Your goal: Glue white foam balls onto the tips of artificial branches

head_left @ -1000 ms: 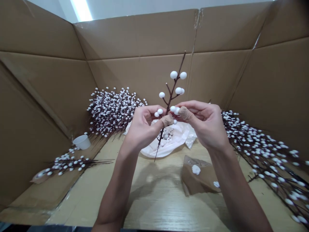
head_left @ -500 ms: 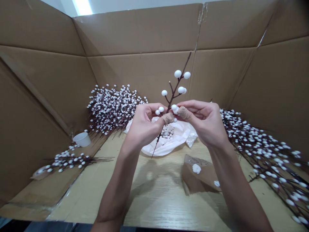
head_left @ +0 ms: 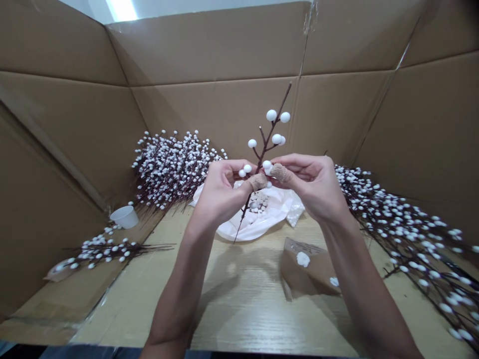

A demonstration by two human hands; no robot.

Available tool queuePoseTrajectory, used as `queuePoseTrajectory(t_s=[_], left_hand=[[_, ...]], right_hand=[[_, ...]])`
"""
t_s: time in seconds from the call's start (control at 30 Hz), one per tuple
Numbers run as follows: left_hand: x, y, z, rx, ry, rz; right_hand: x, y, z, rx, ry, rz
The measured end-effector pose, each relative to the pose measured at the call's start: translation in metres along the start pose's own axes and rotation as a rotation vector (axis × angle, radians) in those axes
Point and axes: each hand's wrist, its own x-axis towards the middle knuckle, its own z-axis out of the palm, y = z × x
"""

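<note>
A dark brown artificial berry stem (head_left: 266, 143) with several white berries is held up at a slant over the table. My left hand (head_left: 226, 192) pinches it low down, thumb and fingers closed around the stem. My right hand (head_left: 310, 184) has its thumb and fingertips closed on a white berry (head_left: 267, 165) at a side twig, close beside the left thumb. Both thumbs are wrapped in tan tape. One short twig (head_left: 261, 132) on the stem has a bare tip. Beneath the hands, loose white berries (head_left: 258, 202) lie on a white plastic bag (head_left: 239, 232).
Piles of berry stems stand at the back left (head_left: 172, 169) and right (head_left: 396, 224). A small bunch (head_left: 108, 251), a white plastic cup (head_left: 124, 217) and a tape roll (head_left: 60, 269) lie at left. Brown paper (head_left: 310, 276) carries white dabs. Cardboard walls (head_left: 217, 55) surround the table.
The whole view has shifted slightly, so everything appears a little further left. Both hands keep the same hold on the stem and berry.
</note>
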Motion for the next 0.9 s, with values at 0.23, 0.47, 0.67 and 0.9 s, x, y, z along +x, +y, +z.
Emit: queuePoseTrajectory(t_s=[0.23,0.47,0.67,0.9], left_hand=[[0.004,-0.005,-0.013,-0.063,-0.058,-0.071],[0.012,-0.014,-0.028,-0.243,0.055,-0.019],[0.017,-0.016,-0.034,-0.457,0.084,0.004],[0.018,-0.018,-0.044,-0.468,0.061,-0.072]], right_hand=[[0.008,0.003,-0.012,0.127,-0.109,0.090],[0.011,0.005,-0.025,0.063,-0.303,0.191],[0.008,0.009,-0.010,-0.309,-0.875,0.318],[0.003,0.017,0.012,-0.152,-0.854,0.329]])
